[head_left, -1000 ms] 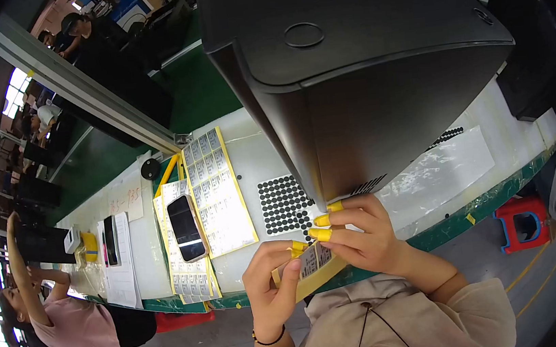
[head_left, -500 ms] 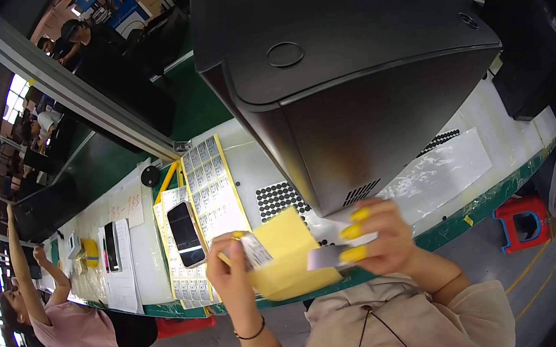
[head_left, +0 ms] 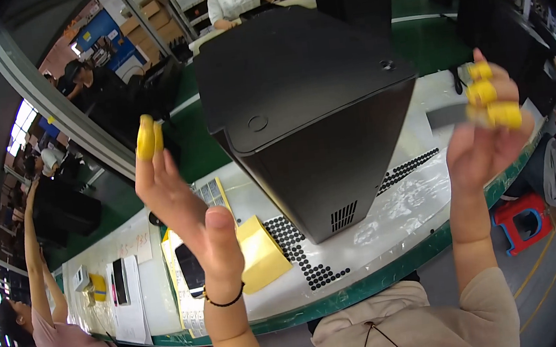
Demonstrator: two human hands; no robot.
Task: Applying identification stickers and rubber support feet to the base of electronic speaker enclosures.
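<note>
A tall black case (head_left: 318, 169) with a slotted vent low on its front stands on the white worktop, between my two hands. My left hand (head_left: 186, 208) is raised at its left side, fingers stretched out, holding nothing; yellow covers sit on its fingertips. At the right, my right hand (head_left: 492, 128), also with yellow finger covers, pinches the end of a grey strip-like label (head_left: 446, 116). The yellow label backing sheet (head_left: 260, 258) lies on the worktop beyond my left wrist, its left part hidden by that hand.
Black round pads (head_left: 327, 275) lie in rows around the case's base. A phone (head_left: 189, 269) rests on label sheets behind my left arm. A person in pink (head_left: 82, 346) works at the left; another in white (head_left: 238, 0) is across. A red stool (head_left: 522, 221) stands at right.
My left hand has let go of the yellow sheet, which now lies on the worktop, and has risen. My right hand has moved up and right with the label. The case appears farther away.
</note>
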